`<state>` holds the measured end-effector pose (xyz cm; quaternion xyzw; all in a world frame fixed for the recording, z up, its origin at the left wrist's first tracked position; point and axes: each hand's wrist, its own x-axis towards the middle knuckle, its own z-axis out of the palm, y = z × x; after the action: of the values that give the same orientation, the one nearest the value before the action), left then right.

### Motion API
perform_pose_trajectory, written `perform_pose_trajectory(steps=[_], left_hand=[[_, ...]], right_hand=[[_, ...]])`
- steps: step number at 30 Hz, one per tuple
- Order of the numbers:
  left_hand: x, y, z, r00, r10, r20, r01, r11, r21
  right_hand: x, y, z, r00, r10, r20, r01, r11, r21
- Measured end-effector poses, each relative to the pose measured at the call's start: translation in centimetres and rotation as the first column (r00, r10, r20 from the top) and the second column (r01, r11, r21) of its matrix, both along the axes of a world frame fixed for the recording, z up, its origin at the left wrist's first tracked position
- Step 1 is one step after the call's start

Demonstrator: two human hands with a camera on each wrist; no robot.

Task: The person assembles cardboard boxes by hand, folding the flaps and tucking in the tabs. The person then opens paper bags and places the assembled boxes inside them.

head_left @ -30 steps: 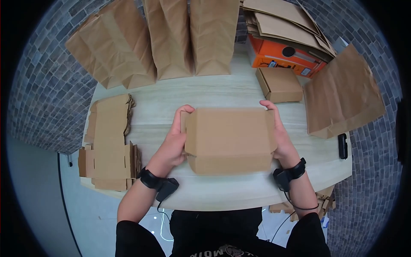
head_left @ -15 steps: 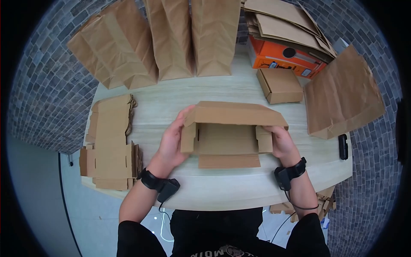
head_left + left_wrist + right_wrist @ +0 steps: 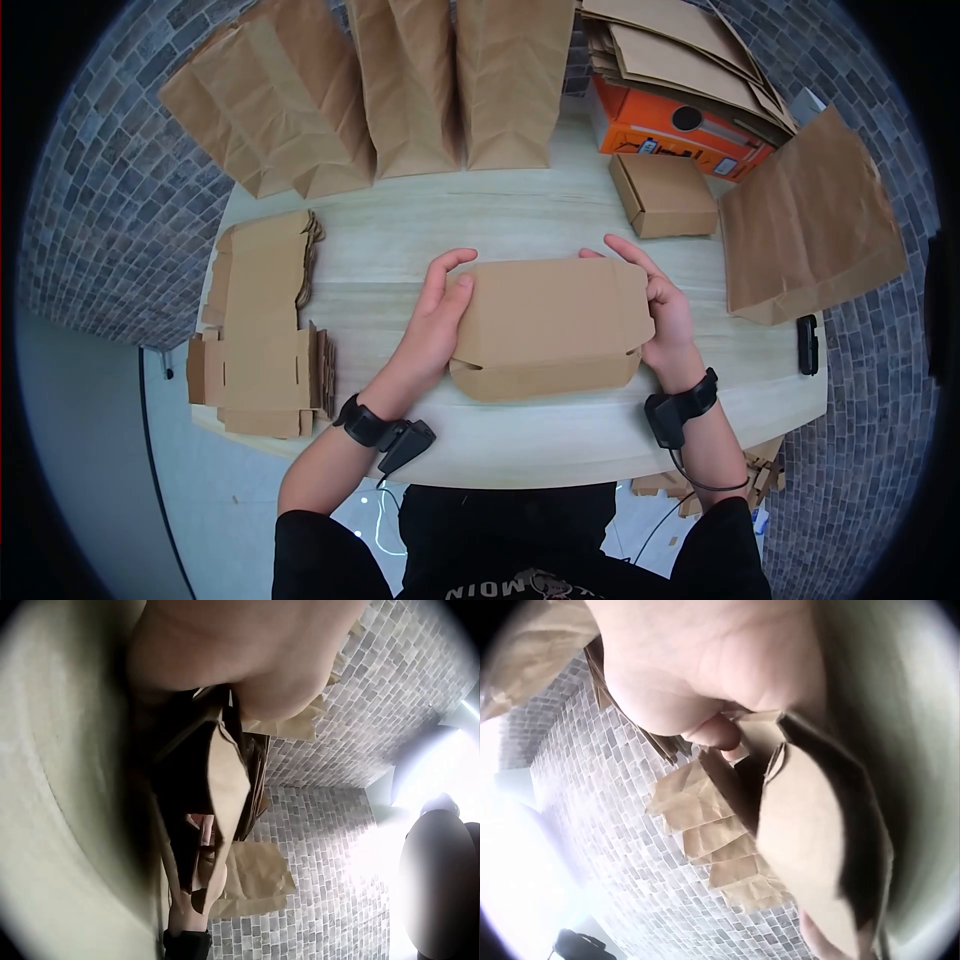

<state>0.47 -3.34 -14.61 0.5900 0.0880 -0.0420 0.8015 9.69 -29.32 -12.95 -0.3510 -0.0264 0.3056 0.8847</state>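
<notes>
A brown cardboard box [image 3: 550,315] is between both hands over the table, its broad lid panel facing up and its front flap folded at the near edge. My left hand [image 3: 432,325] holds the left side, thumb along the lid's edge and fingers curving around the far corner. On the opposite side, my right hand [image 3: 670,322] grips the right end; its thumb bends against the side and a finger extends past the back corner. In the left wrist view, a dark gap shows under the box's lid [image 3: 229,780]. The right wrist view shows the pale front flap [image 3: 802,832] partly lifted.
Flattened cardboard blanks [image 3: 262,350] are stacked at the left. A small closed box [image 3: 668,195] stands back right before an orange box [image 3: 670,130] topped with cardboard sheets. Paper bags [image 3: 510,100] line the back; another paper bag [image 3: 815,225] and a black object [image 3: 808,345] are at right.
Half a second ago the box's front was open towards me, with its lid raised. Now the lid lies over the top and the front flap is folded down. Both hands remain at its sides.
</notes>
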Motion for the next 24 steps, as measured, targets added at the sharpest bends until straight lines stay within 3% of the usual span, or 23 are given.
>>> perform_pose_trajectory(steps=[2, 3, 5, 6, 8, 10, 11, 13, 16, 23, 24], left_hand=[[-0.1, 0.0, 0.0, 1.000, 0.011, 0.020, -0.012, 0.998, 0.055], [-0.1, 0.0, 0.0, 0.999, 0.008, 0.049, -0.011, 0.998, 0.060], [-0.2, -0.1, 0.3, 0.997, 0.006, 0.075, -0.011, 0.998, 0.065], [-0.3, -0.3, 0.7, 0.997, -0.001, 0.082, -0.004, 0.998, 0.058], [-0.3, -0.4, 0.9, 0.996, -0.009, 0.088, 0.005, 0.999, 0.051], [-0.3, -0.3, 0.9, 0.997, 0.015, 0.081, -0.002, 0.988, -0.156], [-0.3, -0.2, 0.7, 0.997, 0.013, 0.080, -0.001, 0.988, -0.156], [-0.1, -0.1, 0.3, 0.994, 0.057, 0.096, -0.018, 0.932, -0.363], [-0.2, 0.1, 0.9, 0.995, -0.026, 0.094, 0.063, 0.905, -0.420], [0.0, 0.7, -0.3, 0.995, -0.049, 0.092, 0.073, 0.958, -0.277], [0.0, 0.8, -0.2, 0.998, 0.003, 0.055, 0.009, 0.978, -0.208]], right_hand=[[0.1, 0.0, -0.8, 0.976, -0.101, 0.194, 0.150, 0.955, -0.257], [0.1, 0.0, -1.2, 0.976, -0.100, 0.194, 0.148, 0.955, -0.257], [0.1, 0.1, -1.9, 0.920, -0.121, 0.372, 0.291, 0.848, -0.444], [-0.1, 0.2, -2.1, 0.921, -0.121, 0.371, 0.290, 0.847, -0.445], [-0.4, 0.5, -2.2, 0.838, -0.080, 0.540, 0.387, 0.785, -0.484], [-0.7, 0.7, -2.0, 0.801, -0.064, 0.596, 0.417, 0.772, -0.479], [-0.8, 0.8, -1.9, 0.760, -0.045, 0.649, 0.447, 0.761, -0.471], [-1.1, 0.9, -1.6, 0.748, -0.042, 0.663, 0.462, 0.750, -0.474], [-1.1, 0.7, -1.2, 0.753, -0.009, 0.657, 0.441, 0.748, -0.495], [-0.6, 0.4, -2.1, 0.898, -0.034, 0.439, 0.261, 0.844, -0.469], [-0.6, 0.5, -2.0, 0.898, -0.034, 0.439, 0.261, 0.844, -0.469]])
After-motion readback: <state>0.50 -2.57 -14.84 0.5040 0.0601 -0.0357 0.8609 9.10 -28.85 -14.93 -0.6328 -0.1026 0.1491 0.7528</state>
